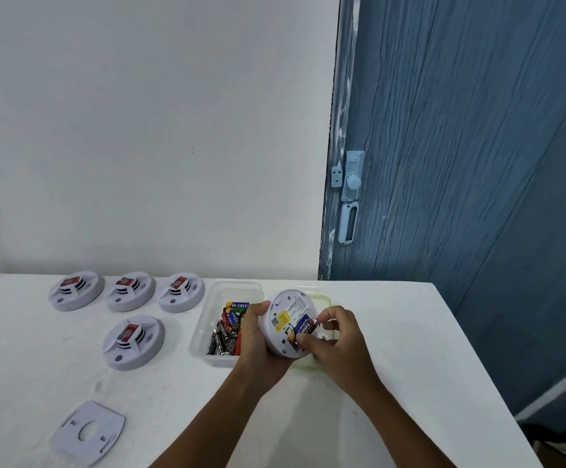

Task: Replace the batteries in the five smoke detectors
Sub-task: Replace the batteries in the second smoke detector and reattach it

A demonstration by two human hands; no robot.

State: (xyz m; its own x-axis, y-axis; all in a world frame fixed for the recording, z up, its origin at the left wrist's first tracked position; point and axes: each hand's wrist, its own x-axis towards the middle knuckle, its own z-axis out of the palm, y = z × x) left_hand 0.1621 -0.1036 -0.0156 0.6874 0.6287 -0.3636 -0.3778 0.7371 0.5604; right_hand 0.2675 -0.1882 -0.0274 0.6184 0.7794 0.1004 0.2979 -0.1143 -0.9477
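My left hand (252,336) grips a round white smoke detector (283,310), tilted with its back side and yellow label toward me. My right hand (333,336) pinches a blue battery (303,327) that sits in the detector's open compartment. Several more white detectors lie face up on the white table: three in a back row (76,290) (130,291) (181,292) and one nearer (133,342). A clear tub (207,319) between them and my hands holds several loose batteries (225,332).
A white mounting plate (87,434) lies near the table's front left. A green-rimmed clear container (323,304) sits behind my right hand, mostly hidden. The table's right edge (477,366) runs beside a blue door (460,163).
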